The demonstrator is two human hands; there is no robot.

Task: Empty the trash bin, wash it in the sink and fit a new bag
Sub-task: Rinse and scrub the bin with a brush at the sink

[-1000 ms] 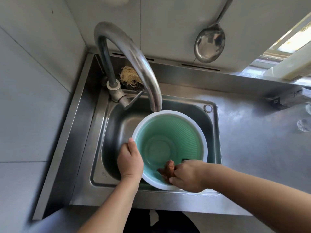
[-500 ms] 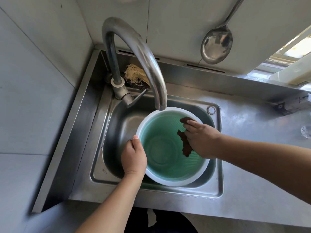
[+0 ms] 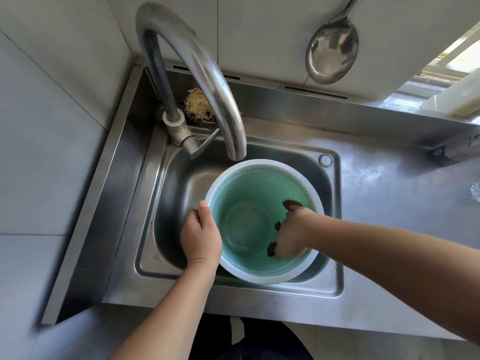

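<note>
The bin is standing in the sink, just below the faucet. The left hand is gripping its rim; the right hand is pressing a brown cloth inside it.

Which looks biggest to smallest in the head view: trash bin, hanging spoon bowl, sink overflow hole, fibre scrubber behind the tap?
1. trash bin, by far the largest
2. hanging spoon bowl
3. fibre scrubber, partly hidden by the tap, so its full extent is unsure
4. sink overflow hole, the smallest
</note>
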